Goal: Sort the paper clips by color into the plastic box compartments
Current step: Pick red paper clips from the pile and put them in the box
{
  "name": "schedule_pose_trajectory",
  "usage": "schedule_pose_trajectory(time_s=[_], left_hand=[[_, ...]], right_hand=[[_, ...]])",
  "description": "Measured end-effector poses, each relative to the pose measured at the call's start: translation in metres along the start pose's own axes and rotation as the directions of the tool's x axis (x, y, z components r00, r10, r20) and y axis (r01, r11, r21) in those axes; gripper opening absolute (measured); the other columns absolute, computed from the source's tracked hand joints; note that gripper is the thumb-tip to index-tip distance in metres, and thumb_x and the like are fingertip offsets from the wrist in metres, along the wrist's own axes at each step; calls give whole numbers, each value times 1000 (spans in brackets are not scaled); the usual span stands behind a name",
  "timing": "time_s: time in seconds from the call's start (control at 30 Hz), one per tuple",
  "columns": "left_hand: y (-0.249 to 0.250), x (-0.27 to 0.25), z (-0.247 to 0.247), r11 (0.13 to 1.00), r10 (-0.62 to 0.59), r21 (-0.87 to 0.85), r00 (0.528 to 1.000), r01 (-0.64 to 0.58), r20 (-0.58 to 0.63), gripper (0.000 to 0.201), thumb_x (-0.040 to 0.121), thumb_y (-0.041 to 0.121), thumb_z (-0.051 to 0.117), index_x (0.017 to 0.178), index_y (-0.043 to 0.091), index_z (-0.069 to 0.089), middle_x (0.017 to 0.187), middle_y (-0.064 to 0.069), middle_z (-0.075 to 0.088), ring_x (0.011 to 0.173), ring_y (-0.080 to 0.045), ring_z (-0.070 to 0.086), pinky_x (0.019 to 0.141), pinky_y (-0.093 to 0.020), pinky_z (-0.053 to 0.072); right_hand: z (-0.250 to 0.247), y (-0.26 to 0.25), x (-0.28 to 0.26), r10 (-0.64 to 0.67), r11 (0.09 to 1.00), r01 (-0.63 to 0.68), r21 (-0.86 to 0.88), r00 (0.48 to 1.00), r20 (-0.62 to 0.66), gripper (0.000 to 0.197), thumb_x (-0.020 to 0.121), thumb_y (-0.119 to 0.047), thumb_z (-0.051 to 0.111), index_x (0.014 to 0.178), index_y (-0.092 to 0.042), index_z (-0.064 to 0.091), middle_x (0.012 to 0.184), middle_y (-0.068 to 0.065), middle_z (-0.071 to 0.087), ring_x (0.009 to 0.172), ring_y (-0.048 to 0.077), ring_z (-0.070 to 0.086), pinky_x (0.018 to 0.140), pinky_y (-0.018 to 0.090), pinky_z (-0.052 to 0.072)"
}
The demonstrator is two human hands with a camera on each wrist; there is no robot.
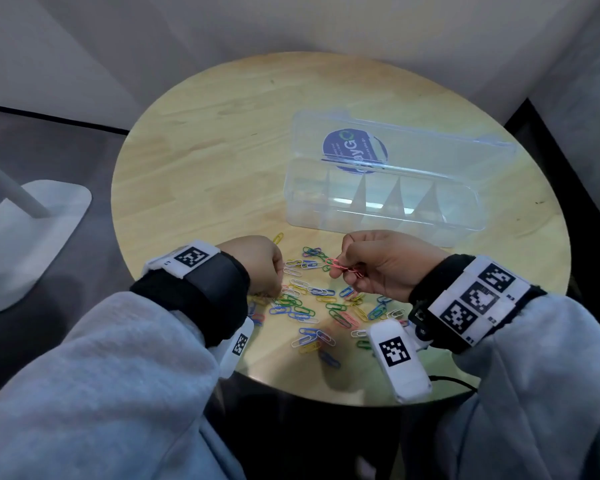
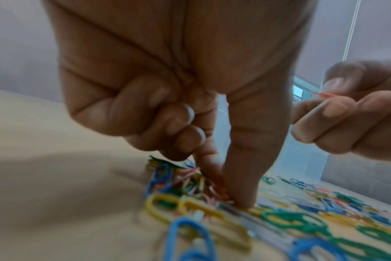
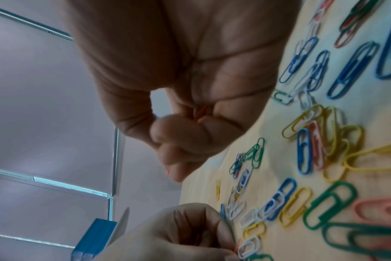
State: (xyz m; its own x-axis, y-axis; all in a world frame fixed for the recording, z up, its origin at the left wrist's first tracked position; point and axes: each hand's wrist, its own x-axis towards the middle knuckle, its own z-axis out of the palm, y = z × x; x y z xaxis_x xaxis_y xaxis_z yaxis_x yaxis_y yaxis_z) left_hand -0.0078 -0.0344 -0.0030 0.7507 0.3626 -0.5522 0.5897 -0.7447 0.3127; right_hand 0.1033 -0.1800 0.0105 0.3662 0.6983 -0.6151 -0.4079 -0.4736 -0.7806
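Note:
Several loose paper clips [image 1: 312, 303] in blue, green, yellow, white and red lie spread on the near part of the round wooden table [image 1: 222, 150]. My left hand [image 1: 278, 282] reaches down into their left side. Its thumb and forefinger [image 2: 241, 176] pinch a reddish clip [image 2: 219, 191] there, the other fingers curled. My right hand [image 1: 340, 268] hovers just above the pile and pinches a small bunch of red clips [image 1: 343, 266] at its fingertips. The clear plastic box [image 1: 381, 223] stands beyond the hands with its lid [image 1: 395, 143] open; its compartments look empty.
A white stand base [image 1: 32, 237] with a slanting pole sits on the floor left of the table. A black cable [image 1: 447, 379] runs at the table's near right edge. Walls close in behind the table.

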Motion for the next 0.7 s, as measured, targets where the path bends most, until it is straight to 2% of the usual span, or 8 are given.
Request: schedule_pose_trajectory(time_s=[0.13,0.27,0.33,0.43,0.5,0.57,0.63,0.7], left_hand=[[0,-2,0,1000,-5,-25,999,6,47,9,75,17,68,72,21,60,66,4,56,71,-17,51,67,-23,40],[-10,-3,-12,959,42,-285,992,-8,116,16,76,19,70,64,18,59,66,-3,62,63,-16,52,66,-24,41],[-11,-6,-19,868,66,-497,993,-6,103,23,80,6,65,62,16,54,62,-6,57,53,-13,48,54,-19,40],[-15,-10,-28,648,78,-761,996,-16,45,33,83,-9,53,59,12,44,54,-3,53,39,-5,44,39,-11,35],[-20,-11,-32,506,71,-862,997,-24,14,32,84,-12,46,63,11,45,49,-1,53,37,-5,43,37,-11,33],[-24,-12,-37,400,46,-916,999,-7,12,30,86,-10,40,72,12,53,51,0,50,41,-6,42,37,-12,32],[-27,-11,-40,343,26,-939,999,34,46,33,86,-6,34,81,14,60,57,0,47,45,-6,39,40,-12,32],[-29,-12,-41,285,17,-956,997,72,80,34,85,-2,32,77,13,61,60,1,44,43,-4,38,40,-11,32]], right_hand=[[-1,2,0,-19,999,19,34,1000,1,35,87,14,43,61,-10,39,55,10,61,36,7,47,34,13,37],[-1,2,2,-14,998,11,60,999,42,27,88,14,41,80,-7,56,51,4,59,38,8,50,36,14,41],[-2,2,3,1,998,-6,65,997,76,30,90,11,37,92,-6,62,52,1,55,40,7,50,38,15,44],[-4,4,6,20,997,-26,71,997,77,35,90,6,32,88,-4,65,53,-1,51,42,6,49,40,15,45],[-4,5,8,32,996,-37,83,998,59,35,90,4,29,80,-4,62,55,1,49,42,7,50,40,16,43],[-4,6,9,43,993,-46,112,998,37,34,89,2,28,74,-5,57,55,2,50,41,9,50,40,16,42],[-3,6,9,41,988,-45,147,999,26,32,89,-2,26,69,-8,51,60,4,49,43,11,50,40,17,41],[-3,5,9,38,983,-43,178,999,35,31,89,-7,27,67,-9,48,63,6,49,44,13,50,41,18,41]])
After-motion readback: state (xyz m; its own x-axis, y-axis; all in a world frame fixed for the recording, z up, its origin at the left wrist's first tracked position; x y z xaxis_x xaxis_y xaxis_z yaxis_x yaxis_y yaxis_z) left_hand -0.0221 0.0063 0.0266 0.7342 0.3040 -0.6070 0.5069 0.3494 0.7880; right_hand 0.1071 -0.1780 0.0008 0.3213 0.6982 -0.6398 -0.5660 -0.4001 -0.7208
